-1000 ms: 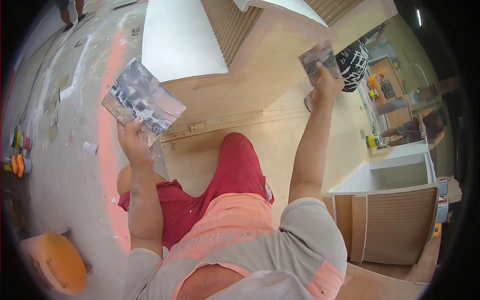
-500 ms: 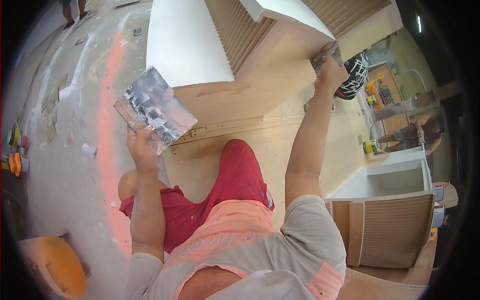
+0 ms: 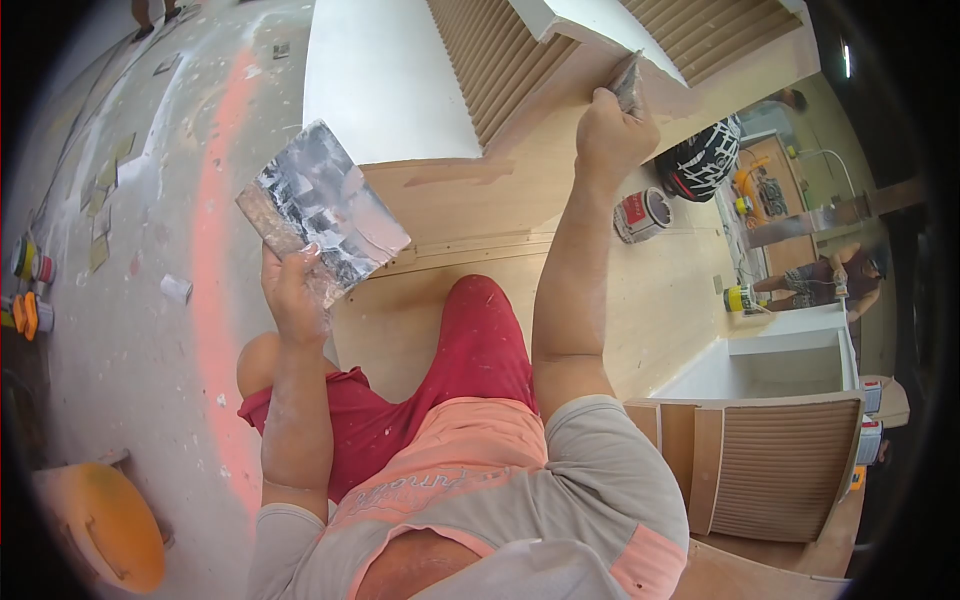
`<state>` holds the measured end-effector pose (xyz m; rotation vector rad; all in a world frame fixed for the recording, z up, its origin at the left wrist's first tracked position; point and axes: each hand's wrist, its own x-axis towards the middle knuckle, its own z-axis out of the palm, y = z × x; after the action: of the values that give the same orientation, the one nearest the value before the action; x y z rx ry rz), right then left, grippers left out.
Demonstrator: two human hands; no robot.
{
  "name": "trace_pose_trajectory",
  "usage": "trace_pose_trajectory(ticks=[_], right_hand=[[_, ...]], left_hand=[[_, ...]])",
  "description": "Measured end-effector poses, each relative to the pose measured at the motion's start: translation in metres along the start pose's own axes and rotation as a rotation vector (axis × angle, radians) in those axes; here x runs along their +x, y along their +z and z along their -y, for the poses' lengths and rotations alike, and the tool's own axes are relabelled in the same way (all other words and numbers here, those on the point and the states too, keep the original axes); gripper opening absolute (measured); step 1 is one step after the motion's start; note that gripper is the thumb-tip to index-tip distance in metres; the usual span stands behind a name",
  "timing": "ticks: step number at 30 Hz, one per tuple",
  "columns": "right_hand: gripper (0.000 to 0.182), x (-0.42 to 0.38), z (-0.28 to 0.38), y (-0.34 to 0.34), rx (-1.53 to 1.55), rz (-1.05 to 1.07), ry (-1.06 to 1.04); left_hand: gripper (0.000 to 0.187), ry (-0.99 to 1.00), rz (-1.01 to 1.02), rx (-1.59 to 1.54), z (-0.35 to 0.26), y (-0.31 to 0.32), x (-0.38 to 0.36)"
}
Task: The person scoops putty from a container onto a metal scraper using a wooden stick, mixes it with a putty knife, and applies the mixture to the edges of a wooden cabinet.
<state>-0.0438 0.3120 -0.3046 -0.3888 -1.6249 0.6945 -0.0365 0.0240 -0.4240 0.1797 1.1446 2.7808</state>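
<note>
My left hand [image 3: 293, 292] grips a flat putty board [image 3: 325, 205] at its lower edge. Pinkish, grey and white smears cover the board, which tilts beside the cabinet. My right hand [image 3: 612, 140] is closed around a putty knife [image 3: 630, 82], its smeared blade up at the edge of the bare wood strip. That strip belongs to a cabinet piece [image 3: 455, 195] with white faces and ribbed brown panels [image 3: 500, 75]. Pinkish filler patches show along the wood. Below my right wrist stands an open can [image 3: 642, 215] with a red and white label.
A black item with white lettering [image 3: 705, 160] lies beyond the can. At right, another person [image 3: 845, 280] bends near a white cabinet frame [image 3: 790, 365]. A ribbed panel [image 3: 780, 465] is close on my right. An orange round object [image 3: 110, 525] sits lower left; tins [image 3: 35, 265] stand far left.
My right hand and the putty knife have moved left along the wood strip, bringing the labelled can into fuller view. The board in my left hand has shifted slightly right.
</note>
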Motion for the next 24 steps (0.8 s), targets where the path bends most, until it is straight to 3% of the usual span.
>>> trace_pose_trajectory(ticks=[1, 8, 10, 14, 17, 19, 21, 23, 24], right_hand=[[0.04, -0.003, 0.002, 0.002, -0.03, -0.004, -0.075], [0.038, -0.019, 0.017, 0.009, -0.192, 0.027, -0.147], [0.036, -0.022, 0.017, 0.01, -0.172, 0.001, -0.308], [0.035, -0.024, 0.014, 0.006, -0.183, 0.036, -0.434], [0.036, -0.023, 0.021, -0.015, -0.141, 0.213, -0.378], [0.038, -0.028, 0.031, -0.034, 0.153, 0.366, -0.064], [0.046, -0.05, 0.046, -0.054, 0.33, 0.553, -0.188], [0.034, -0.076, 0.049, -0.062, 0.47, 0.767, -0.492], [0.033, -0.092, 0.06, -0.064, 0.403, 0.907, -0.496]], left_hand=[[0.045, 0.004, 0.003, 0.006, 0.001, -0.002, 0.0], [0.048, 0.026, -0.011, -0.011, -0.002, 0.006, -0.003], [0.049, 0.018, -0.005, 0.001, 0.0, 0.001, -0.002], [0.048, -0.002, 0.008, 0.013, 0.002, 0.004, -0.004], [0.046, -0.031, 0.045, 0.04, 0.006, 0.002, -0.006], [0.045, -0.07, 0.051, -0.011, 0.01, 0.007, -0.009], [0.044, -0.098, 0.053, -0.071, 0.011, 0.015, -0.01], [0.044, -0.261, 0.055, -0.176, 0.011, 0.021, -0.014], [0.044, -0.268, 0.061, -0.177, 0.012, 0.019, -0.015]])
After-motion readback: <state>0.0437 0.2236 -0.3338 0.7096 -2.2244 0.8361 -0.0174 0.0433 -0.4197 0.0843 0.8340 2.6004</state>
